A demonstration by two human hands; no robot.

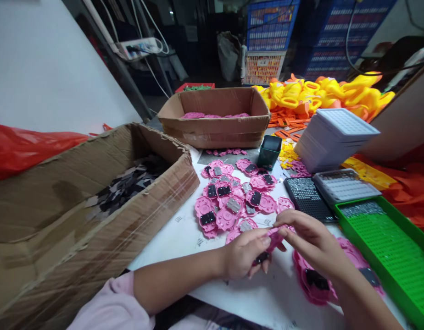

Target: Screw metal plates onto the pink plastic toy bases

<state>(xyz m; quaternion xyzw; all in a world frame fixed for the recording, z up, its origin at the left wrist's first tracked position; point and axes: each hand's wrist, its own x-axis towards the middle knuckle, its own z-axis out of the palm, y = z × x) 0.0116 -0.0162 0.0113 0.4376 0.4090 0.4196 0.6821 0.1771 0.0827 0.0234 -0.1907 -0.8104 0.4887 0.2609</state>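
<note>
In the head view, my left hand [244, 254] is closed around a pink plastic casing [274, 238] with a black panel below my thumb. My right hand [306, 236] meets it from the right, thumb and fingers pinched at the casing's upper edge. Whether a small part sits between those fingertips is hidden. Several more pink casings [229, 206] with black or grey panels lie in a loose heap just beyond my hands. Beneath my right wrist, other pink casings [313, 279] rest on the white table top [225, 298].
A cardboard box [157, 206] of black and grey pieces stands left. Behind the heap are another cardboard box [215, 128] and a dark green cup [270, 151]. To the right are a black tray [310, 199], a green tray [398, 256], stacked white trays [332, 142] and yellow plastic parts [318, 94].
</note>
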